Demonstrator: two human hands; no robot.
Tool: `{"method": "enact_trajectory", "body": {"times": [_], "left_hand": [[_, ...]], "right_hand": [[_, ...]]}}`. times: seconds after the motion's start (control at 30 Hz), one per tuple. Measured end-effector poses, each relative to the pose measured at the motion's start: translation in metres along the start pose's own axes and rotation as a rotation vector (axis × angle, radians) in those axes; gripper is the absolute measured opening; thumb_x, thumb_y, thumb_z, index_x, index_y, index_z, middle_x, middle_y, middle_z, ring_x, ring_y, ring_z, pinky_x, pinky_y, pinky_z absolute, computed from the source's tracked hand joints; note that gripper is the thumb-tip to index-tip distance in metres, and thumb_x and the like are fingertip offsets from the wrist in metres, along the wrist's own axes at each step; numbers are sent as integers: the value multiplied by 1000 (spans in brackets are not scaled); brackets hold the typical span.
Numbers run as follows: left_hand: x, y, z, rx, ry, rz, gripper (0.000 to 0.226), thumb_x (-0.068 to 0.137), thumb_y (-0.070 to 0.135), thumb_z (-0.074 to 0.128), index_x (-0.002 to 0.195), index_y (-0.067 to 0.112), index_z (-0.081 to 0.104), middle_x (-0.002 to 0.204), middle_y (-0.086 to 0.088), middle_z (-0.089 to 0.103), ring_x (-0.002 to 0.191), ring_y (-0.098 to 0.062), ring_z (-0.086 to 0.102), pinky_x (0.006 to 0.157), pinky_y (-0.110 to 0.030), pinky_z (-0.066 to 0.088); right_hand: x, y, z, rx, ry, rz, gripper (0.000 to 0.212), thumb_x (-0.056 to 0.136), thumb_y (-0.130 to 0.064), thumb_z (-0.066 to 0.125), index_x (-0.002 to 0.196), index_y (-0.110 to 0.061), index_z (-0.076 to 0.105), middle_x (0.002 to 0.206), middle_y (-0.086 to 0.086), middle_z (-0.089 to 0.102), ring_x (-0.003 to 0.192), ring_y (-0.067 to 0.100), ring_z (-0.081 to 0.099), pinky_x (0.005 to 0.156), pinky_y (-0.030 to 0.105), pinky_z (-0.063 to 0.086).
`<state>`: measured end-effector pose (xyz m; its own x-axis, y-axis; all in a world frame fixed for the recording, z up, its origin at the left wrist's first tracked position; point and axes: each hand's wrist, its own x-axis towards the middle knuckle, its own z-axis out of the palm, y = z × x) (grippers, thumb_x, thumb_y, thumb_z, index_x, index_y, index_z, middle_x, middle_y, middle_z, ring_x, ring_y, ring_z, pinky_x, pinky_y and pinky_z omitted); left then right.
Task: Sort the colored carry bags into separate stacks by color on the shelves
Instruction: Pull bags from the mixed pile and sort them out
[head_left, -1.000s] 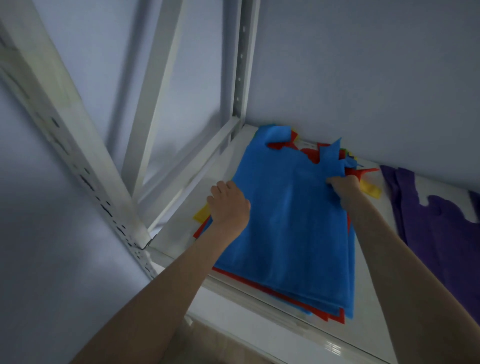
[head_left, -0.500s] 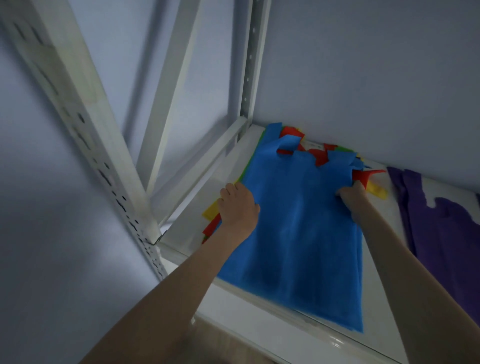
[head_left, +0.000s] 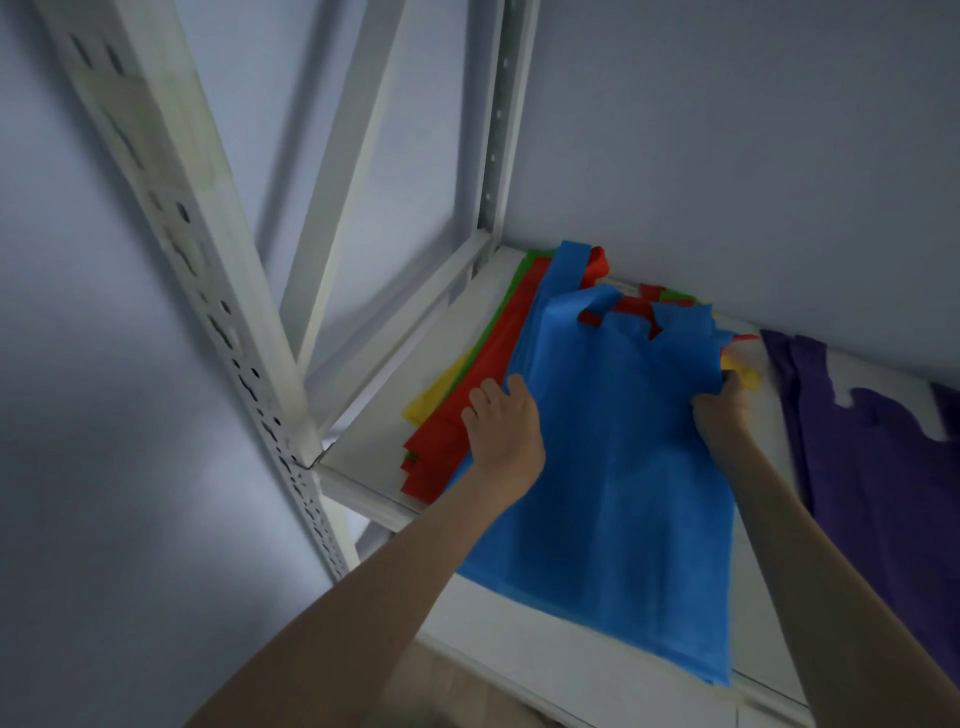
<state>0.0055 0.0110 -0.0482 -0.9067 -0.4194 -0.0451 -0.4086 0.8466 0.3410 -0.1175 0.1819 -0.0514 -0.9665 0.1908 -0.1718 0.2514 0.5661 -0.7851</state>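
Observation:
A blue carry bag (head_left: 618, 467) lies partly off the front of the white shelf (head_left: 363, 478), its lower edge hanging past the shelf lip. My left hand (head_left: 501, 431) grips its left edge and my right hand (head_left: 724, 413) grips its right edge near the handles. Beneath it a mixed pile stays on the shelf: red bags (head_left: 467, 431), a yellow bag (head_left: 434, 397), a green bag (head_left: 519, 280) and another blue bag (head_left: 569, 260) at the back. To the right lies a purple bag stack (head_left: 872, 467).
A slotted white upright (head_left: 171, 223) and diagonal braces (head_left: 343, 171) stand at the shelf's left end. The pale wall (head_left: 727, 156) closes the back. A lower shelf beam (head_left: 571, 670) runs below the hanging bag.
Both hands have drawn the top blue bag toward me, so it now overhangs the shelf front. More red, yellow and green bags show on the left.

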Motion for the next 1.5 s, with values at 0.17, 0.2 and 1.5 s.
{"method": "enact_trajectory", "body": {"times": [0.17, 0.2, 1.5], "left_hand": [[-9, 8, -3, -50, -65, -146, 51, 92, 35, 54, 129, 3, 38, 133, -17, 42, 126, -32, 39, 102, -40, 33], [-12, 9, -2, -40, -74, -157, 52, 93, 37, 52, 129, 1, 39, 134, -17, 42, 127, -32, 38, 103, -40, 33], [-123, 261, 50, -473, -318, 213, 25, 94, 14, 49, 113, 2, 39, 104, -15, 57, 88, -31, 59, 68, -31, 41]], "right_hand": [[-11, 13, -16, 46, -17, -23, 45, 90, 2, 36, 135, -5, 34, 97, 9, 51, 71, 20, 46, 59, 32, 39], [-14, 16, -19, 54, -19, -26, 45, 90, 1, 37, 134, -4, 34, 107, 13, 52, 79, 23, 47, 65, 35, 41], [-9, 136, -281, -101, 140, -15, 46, 91, -6, 41, 136, -1, 36, 132, 21, 49, 119, 36, 49, 85, 37, 43]]}}
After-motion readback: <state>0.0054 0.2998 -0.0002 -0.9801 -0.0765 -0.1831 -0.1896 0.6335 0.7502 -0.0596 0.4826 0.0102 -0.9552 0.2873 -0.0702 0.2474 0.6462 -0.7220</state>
